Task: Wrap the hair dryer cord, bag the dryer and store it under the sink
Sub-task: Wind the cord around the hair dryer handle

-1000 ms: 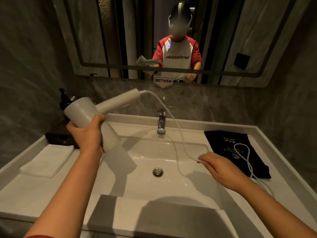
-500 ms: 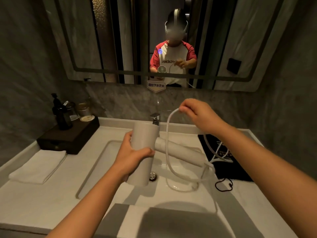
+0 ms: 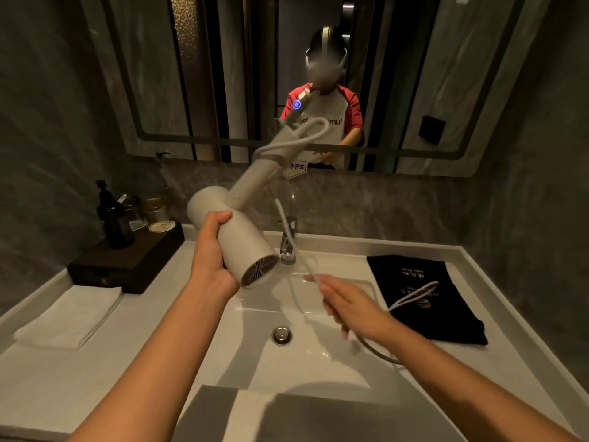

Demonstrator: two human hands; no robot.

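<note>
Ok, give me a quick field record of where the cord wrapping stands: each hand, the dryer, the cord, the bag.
left hand: grips the hair dryer by its barrel, over the sink
right hand: pinching the cord
dryer handle: points up toward the mirror
cord: one loop lies along the handle, the rest hangs slack
black bag: flat on the counter, right of the sink, empty

A small sign (image 3: 297, 167) under the mirror (image 3: 446, 90) reads "水开关"; the black bag's (image 3: 424, 301) gold print is illegible.
</note>
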